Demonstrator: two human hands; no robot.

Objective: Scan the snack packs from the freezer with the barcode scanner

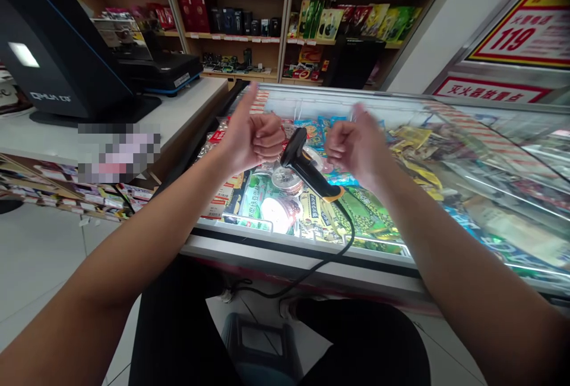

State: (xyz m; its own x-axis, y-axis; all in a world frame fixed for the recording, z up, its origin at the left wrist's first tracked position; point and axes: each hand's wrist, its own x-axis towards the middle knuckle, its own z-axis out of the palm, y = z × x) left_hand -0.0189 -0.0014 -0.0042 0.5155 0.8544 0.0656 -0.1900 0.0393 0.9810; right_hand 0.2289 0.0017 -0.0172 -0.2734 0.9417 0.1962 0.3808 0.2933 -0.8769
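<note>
Over the glass-topped freezer (pixel 312 258), my left hand (pixel 256 139) is closed in a fist with the thumb raised, and nothing shows in it. My right hand (pixel 358 145) is curled the same way, thumb up, slightly blurred and with nothing visible in its fingers. Between the two hands a black barcode scanner (pixel 314 175) with a yellow-orange handle end lies on the glass, apart from the right hand and close beside the left fingers. Its black cable (pixel 323 262) loops over the freezer's front edge. Packaged frozen goods (pixel 365 214) show through the glass below.
A dark checkout terminal (pixel 57 59) and a black scale-like device (pixel 164 71) stand on the white counter (pixel 196 104) at left. Shelves (pixel 231 38) of boxed goods line the back. Red-and-white signs (pixel 512 35) hang at right. A grey stool (pixel 260 344) is below me.
</note>
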